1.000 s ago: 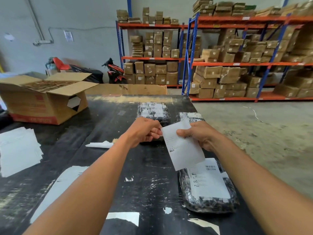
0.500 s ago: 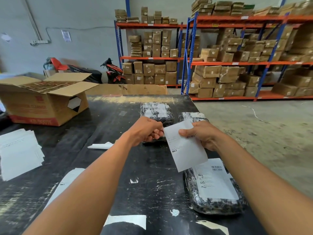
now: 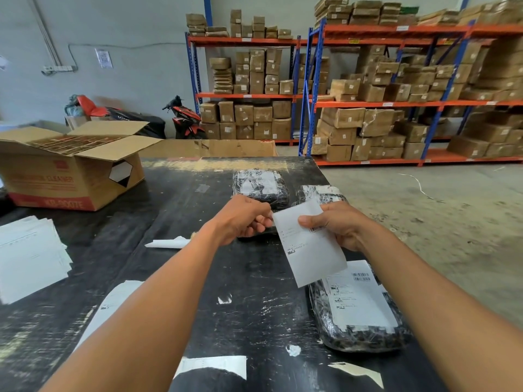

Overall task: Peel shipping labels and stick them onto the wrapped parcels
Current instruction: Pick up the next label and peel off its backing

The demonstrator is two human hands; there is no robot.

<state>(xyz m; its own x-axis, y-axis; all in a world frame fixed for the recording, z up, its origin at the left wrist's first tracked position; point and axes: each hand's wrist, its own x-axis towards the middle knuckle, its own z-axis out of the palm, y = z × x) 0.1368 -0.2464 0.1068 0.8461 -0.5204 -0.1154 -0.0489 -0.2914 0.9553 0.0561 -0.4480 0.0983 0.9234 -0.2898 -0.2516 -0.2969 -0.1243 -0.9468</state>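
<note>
The left hand [image 3: 243,219] pinches the top corner of the shipping label [image 3: 308,250], the right hand [image 3: 336,224] grips its right edge — above the table [image 3: 198,278], just over a labelled parcel [image 3: 359,315]. The open cardboard box [image 3: 70,171] holds dividers.

White shipping label [image 3: 308,244] held tilted, three black wrapped parcels [image 3: 359,309] labelled

Soft, even light is filling the scene; the black desk [image 3: 254,278] is catching a mild sheen, and wide-angle distortion is bending the shelving [image 3: 396,104] near the edges
</note>
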